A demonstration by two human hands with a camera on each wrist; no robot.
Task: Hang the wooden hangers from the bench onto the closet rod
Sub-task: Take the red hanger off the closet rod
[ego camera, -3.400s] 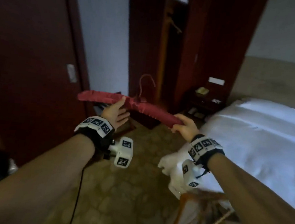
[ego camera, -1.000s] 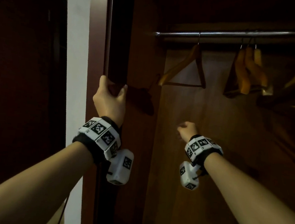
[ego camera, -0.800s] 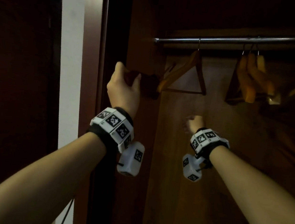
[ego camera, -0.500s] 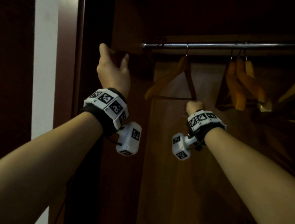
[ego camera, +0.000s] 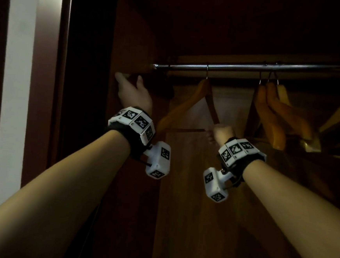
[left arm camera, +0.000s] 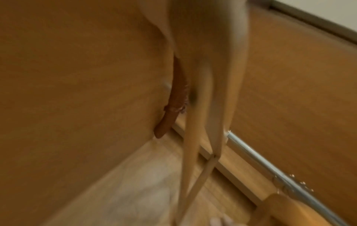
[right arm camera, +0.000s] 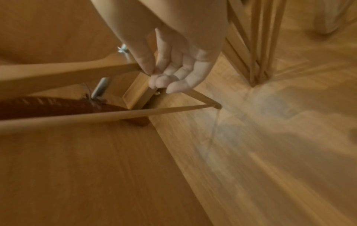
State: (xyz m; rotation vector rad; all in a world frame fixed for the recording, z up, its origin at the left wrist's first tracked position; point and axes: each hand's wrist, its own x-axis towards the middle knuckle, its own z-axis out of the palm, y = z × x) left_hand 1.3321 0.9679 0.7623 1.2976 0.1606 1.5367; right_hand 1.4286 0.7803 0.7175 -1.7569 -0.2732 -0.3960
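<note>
Inside the dim closet, a metal rod [ego camera: 251, 67] runs left to right below a dark shelf, its left end fixed near the side wall [ego camera: 135, 44]. The left hand [ego camera: 134, 92] is raised just under that end, fingers curled round a dark red padded hanger [ego camera: 162, 88]; in the head view the hanger is a dim shape against the wall, while the right wrist view shows it as a gathered, ribbed fabric sleeve over a long arm [right arm camera: 48, 107], with a thin hook rising beside the rod's bracket. Whether the hook is over the rod I cannot tell. The left wrist view is blurred; one tapered end of the padded hanger [left arm camera: 168, 120] lies close against the side wall. Just right of it a plain wooden hanger [ego camera: 189, 108] hangs from the rod by a wire hook, pale orange-brown, triangular with a thin crossbar. The right hand [ego camera: 221, 132] is at that hanger's lower right corner, thumb and fingertips [right arm camera: 160, 81] pinched together on the wood where the arm meets the bar. Further right, a cluster of wooden hangers [ego camera: 276, 112] hangs turned edge-on, touching each other. Both wrists carry white marker-covered bands [ego camera: 134, 122].
</note>
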